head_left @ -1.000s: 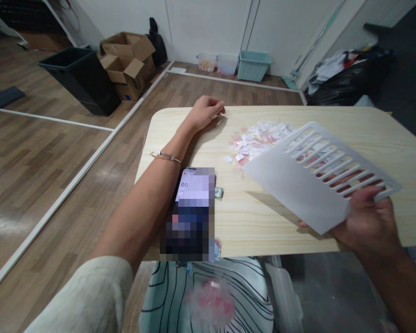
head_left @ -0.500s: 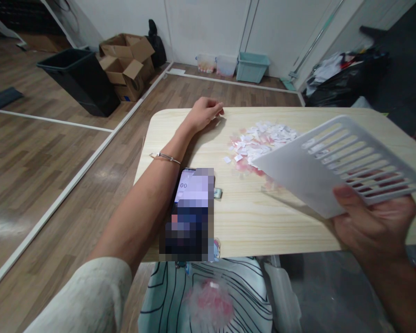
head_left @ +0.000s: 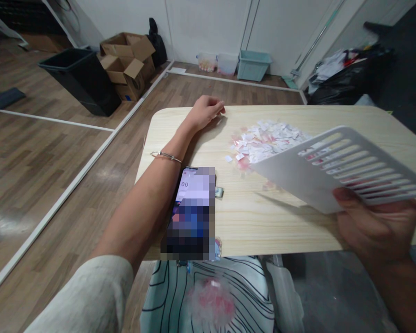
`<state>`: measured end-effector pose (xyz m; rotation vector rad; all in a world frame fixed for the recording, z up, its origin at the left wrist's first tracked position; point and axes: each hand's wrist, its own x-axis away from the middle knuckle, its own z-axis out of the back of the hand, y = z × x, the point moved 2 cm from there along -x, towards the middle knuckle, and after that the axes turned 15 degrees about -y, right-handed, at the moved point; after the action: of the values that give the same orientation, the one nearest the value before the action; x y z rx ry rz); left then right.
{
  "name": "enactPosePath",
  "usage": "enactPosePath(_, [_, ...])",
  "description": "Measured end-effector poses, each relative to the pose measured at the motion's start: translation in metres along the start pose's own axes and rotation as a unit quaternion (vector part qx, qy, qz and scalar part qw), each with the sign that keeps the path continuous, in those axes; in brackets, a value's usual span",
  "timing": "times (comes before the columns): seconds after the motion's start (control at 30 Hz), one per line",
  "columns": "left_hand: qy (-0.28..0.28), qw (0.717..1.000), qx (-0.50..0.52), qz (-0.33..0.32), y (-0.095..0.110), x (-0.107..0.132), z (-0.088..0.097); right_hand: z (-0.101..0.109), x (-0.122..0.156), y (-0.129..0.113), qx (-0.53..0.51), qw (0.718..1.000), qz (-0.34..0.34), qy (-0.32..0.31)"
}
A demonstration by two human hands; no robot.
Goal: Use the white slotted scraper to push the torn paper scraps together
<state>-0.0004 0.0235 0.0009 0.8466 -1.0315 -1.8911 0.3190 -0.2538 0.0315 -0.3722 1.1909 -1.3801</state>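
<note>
In the head view, a flat white plastic panel with a row of slots (head_left: 294,178) is tilted over the table, its left corner by the paper pile. My right hand (head_left: 377,226) grips its near edge, thumb on top and the other fingers underneath. Small white paper pieces (head_left: 273,138) lie heaped with pink and clear bits among them; the panel hides part of the heap. At the table's far left edge rests my left hand (head_left: 208,111), its fingers loosely bent, with nothing seen in it. A phone (head_left: 190,185), partly blurred out, lies beside my left forearm.
The pale wooden table (head_left: 242,222) carries all this. A clear bag with pink contents (head_left: 213,300) lies on the striped cloth (head_left: 162,296) below the near edge. A grey translucent bin (head_left: 333,291) stands at right. Beyond are a black bin (head_left: 79,83) and cardboard boxes (head_left: 128,64).
The white panel has tipped flatter, its far edge lower than before. My right hand has shifted slightly to the right. My left hand stays in place.
</note>
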Motion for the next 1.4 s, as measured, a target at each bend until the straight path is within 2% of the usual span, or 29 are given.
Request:
enactPosePath(0.1, [0.002, 1.000, -0.001, 0.002, 0.001, 0.001, 0.000, -0.003, -0.001, -0.003, -0.018, 1.000, -0.007, 0.004])
enactPosePath(0.3, [0.003, 1.000, 0.006, 0.007, 0.002, 0.002, -0.001, -0.006, 0.001, -0.002, 0.025, 0.998, 0.048, -0.028])
enactPosePath(0.47, [0.008, 1.000, 0.017, 0.003, 0.004, 0.003, -0.001, -0.008, 0.001, -0.007, 0.019, 0.998, 0.016, -0.060])
enactPosePath(0.63, [0.006, 1.000, 0.021, 0.002, 0.004, 0.003, 0.000, -0.009, 0.002, -0.011, 0.049, 0.994, 0.020, -0.095])
enactPosePath(0.8, [0.004, 1.000, 0.015, 0.008, 0.004, 0.003, 0.000, -0.010, 0.003, -0.015, 0.034, 0.994, -0.001, -0.107])
enactPosePath(0.93, [0.000, 1.000, 0.011, 0.004, 0.004, 0.003, 0.000, -0.009, 0.004, -0.016, 0.037, 0.992, 0.033, -0.119])
enactPosePath(1.03, [-0.002, 1.000, 0.008, 0.005, 0.005, 0.003, -0.001, -0.006, 0.005, -0.013, 0.038, 0.993, 0.047, -0.102])
enactPosePath(1.2, [-0.001, 1.000, 0.011, 0.007, 0.005, 0.004, -0.001, -0.004, 0.008, -0.010, 0.049, 0.998, 0.019, -0.041])
enactPosePath(1.4, [0.003, 1.000, 0.012, 0.006, 0.005, 0.004, -0.001, -0.007, 0.009, -0.014, 0.076, 0.993, 0.056, -0.078])
